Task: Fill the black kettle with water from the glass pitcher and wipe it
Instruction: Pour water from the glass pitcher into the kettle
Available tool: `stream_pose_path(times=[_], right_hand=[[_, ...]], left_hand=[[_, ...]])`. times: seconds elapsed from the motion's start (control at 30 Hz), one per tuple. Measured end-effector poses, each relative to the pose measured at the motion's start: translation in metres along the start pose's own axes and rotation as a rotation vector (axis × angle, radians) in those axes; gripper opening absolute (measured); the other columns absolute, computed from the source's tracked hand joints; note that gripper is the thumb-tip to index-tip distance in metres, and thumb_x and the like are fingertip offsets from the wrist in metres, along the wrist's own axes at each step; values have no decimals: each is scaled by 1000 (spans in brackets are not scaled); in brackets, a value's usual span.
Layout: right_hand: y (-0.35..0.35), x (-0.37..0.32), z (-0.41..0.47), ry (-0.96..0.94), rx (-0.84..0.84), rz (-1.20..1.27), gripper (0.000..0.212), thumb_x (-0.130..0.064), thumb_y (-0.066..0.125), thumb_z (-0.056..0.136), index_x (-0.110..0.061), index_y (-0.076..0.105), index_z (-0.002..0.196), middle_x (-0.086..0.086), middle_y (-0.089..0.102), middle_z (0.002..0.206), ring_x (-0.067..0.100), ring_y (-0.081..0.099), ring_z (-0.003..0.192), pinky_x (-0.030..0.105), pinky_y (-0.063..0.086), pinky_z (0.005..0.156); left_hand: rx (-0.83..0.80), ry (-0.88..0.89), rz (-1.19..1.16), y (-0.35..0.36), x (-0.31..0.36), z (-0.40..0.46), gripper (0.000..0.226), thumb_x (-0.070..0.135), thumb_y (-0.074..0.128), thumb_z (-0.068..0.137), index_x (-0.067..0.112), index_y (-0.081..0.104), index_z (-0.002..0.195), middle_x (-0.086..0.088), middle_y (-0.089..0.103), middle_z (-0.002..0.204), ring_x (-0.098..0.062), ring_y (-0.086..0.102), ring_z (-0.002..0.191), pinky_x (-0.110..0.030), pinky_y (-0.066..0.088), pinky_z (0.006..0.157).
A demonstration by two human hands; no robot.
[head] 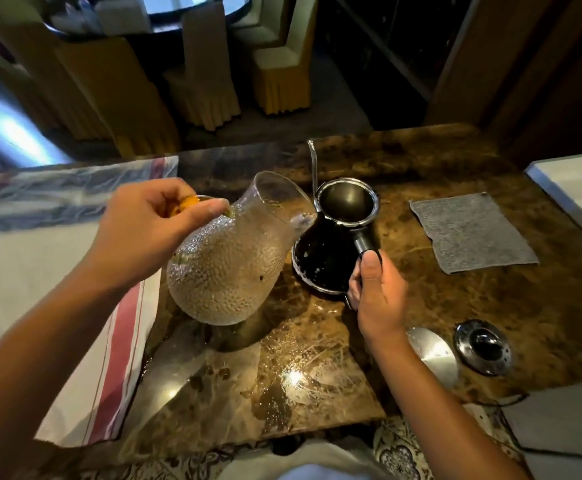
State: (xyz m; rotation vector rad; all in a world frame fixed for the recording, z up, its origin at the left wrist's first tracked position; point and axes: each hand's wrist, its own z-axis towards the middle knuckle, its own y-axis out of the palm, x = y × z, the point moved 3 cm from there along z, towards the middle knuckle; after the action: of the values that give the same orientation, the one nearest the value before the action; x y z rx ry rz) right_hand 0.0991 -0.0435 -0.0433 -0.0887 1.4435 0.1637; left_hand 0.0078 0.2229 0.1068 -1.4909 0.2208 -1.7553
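A: What are the fingers doing?
B: Left hand [151,226] curls round the amber handle [187,203] of the glass pitcher [227,258], tilted with its spout at the black kettle [334,244]. Right hand [376,292] grips the kettle handle [364,244].
A: And around them?
B: Kettle stands on the marble counter [421,306]; 1 grey cloth [473,232] lies right of it, apart.

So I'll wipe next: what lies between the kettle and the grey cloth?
Head view: only bare marble counter lies between kettle and cloth.
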Motion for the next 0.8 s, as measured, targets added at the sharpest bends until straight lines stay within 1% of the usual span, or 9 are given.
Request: stream_pose_path(times=[0.1, 0.17, 0.23, 0.3, 0.37, 0.43, 0.53, 0.67, 0.8], right_hand=[[1, -1, 0, -12, 1, -11, 54, -79, 48, 94, -29, 51, 74, -4, 43, 57, 18, 38, 50, 36, 31, 49], [0, -1, 0, -21, 7, -22, 57, -80, 46, 93, -26, 50, 75, -4, 44, 56, 18, 38, 49, 37, 32, 49], [0, -1, 1, -20, 8, -33, 61, -83, 45, 92, -23, 49, 76, -2, 43, 56, 18, 38, 49, 40, 31, 49], [0, -1, 0, -17, 3, -35, 67, -84, 44, 91, -19, 48, 77, 4, 42, 56, 20, 37, 50, 44, 31, 48], [0, 0, 0, -29, 1, -45, 75, -84, 43, 91, -10, 47, 77, 15, 40, 56, 23, 37, 50, 48, 32, 47], [-1, 0, 0, -44, -1, -50, 82, -83, 43, 92, -3, 46, 78, 24, 40, 57, 25, 37, 50, 52, 31, 46], [0, -2, 1, -50, -3, -42, 84, -82, 43, 93, 0, 46, 78, 26, 40, 58, 24, 37, 50, 51, 30, 46], [0, -3, 1, -54, -18, -17, 83, -81, 43, 93, 0, 45, 77, 24, 38, 59, 23, 35, 50, 47, 28, 47], [0, -1, 2, -59, -30, -9, 80, -80, 44, 94, -2, 45, 77, 14, 38, 56, 22, 35, 50, 42, 29, 48]], left_hand=[[-53, 35, 34, 3, 11, 11, 59, 66, 66, 78, 7, 69, 75, -15, 61, 64, -19, 56, 56, -20, 42, 54], [-87, 58, 39, 6, 18, 17, 62, 69, 65, 79, 8, 67, 74, -18, 62, 68, -29, 59, 63, -35, 46, 60], [-109, 73, 58, 10, 25, 24, 60, 66, 66, 81, 8, 65, 72, -18, 62, 68, -34, 61, 67, -41, 49, 62], [-134, 78, 80, 13, 30, 31, 55, 61, 66, 81, 7, 62, 70, -12, 59, 63, -24, 59, 60, -35, 48, 60], [-168, 88, 127, 16, 34, 37, 53, 57, 67, 80, 6, 60, 70, 3, 52, 55, -9, 53, 52, -14, 40, 52], [-195, 94, 159, 17, 36, 43, 51, 54, 69, 82, 5, 60, 70, 6, 48, 53, -5, 51, 50, -9, 37, 46], [-221, 116, 192, 17, 36, 50, 54, 56, 66, 83, 3, 61, 73, -4, 51, 58, -5, 50, 50, -11, 37, 46], [-339, 159, 340, 19, 44, 58, 54, 65, 54, 83, 13, 61, 78, -6, 55, 65, -11, 51, 55, -26, 39, 55], [-446, 169, 508, 22, 53, 62, 50, 67, 44, 84, 19, 58, 84, -3, 57, 69, -16, 56, 60, -23, 37, 55]])
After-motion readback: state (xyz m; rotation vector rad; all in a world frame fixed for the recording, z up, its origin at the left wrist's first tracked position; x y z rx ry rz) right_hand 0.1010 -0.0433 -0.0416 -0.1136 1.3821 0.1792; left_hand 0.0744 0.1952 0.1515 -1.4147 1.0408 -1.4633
